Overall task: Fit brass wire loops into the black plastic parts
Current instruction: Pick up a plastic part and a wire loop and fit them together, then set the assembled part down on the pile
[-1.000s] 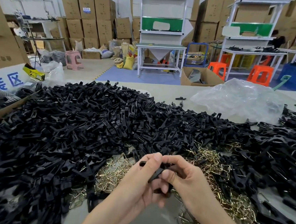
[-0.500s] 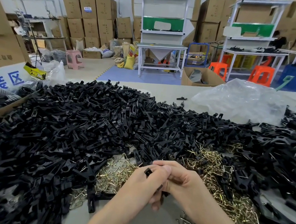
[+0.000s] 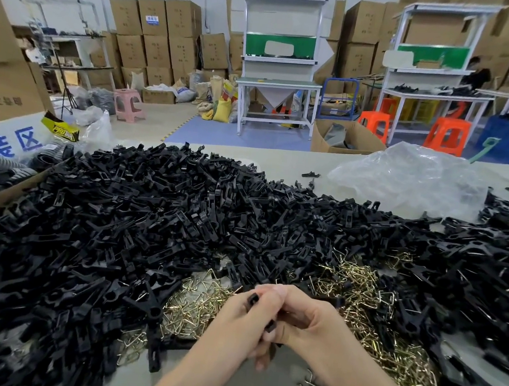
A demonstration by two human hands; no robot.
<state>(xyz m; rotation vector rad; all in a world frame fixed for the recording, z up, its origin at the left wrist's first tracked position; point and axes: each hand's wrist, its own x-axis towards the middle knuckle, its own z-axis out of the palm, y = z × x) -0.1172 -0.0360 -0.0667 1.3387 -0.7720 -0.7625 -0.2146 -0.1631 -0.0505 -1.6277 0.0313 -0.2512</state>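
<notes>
Your hands are together, low and centre: left hand (image 3: 241, 320) and right hand (image 3: 314, 328), fingers curled, both pinch one black plastic part (image 3: 253, 300). Brass wire loops (image 3: 194, 307) lie just beyond your knuckles, ringed by the heap of black parts (image 3: 150, 213). Your fingers hide most of the held part. Its long axis tilts, upper end away and leftward.

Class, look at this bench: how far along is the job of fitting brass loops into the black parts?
Done: parts at the far right show wire glints, so probably fitted. In hand: left hand and right hand grip one black part; whether a loop is in it is hidden. Left: the big heap of black parts and loose brass loops, so most remains.
</notes>
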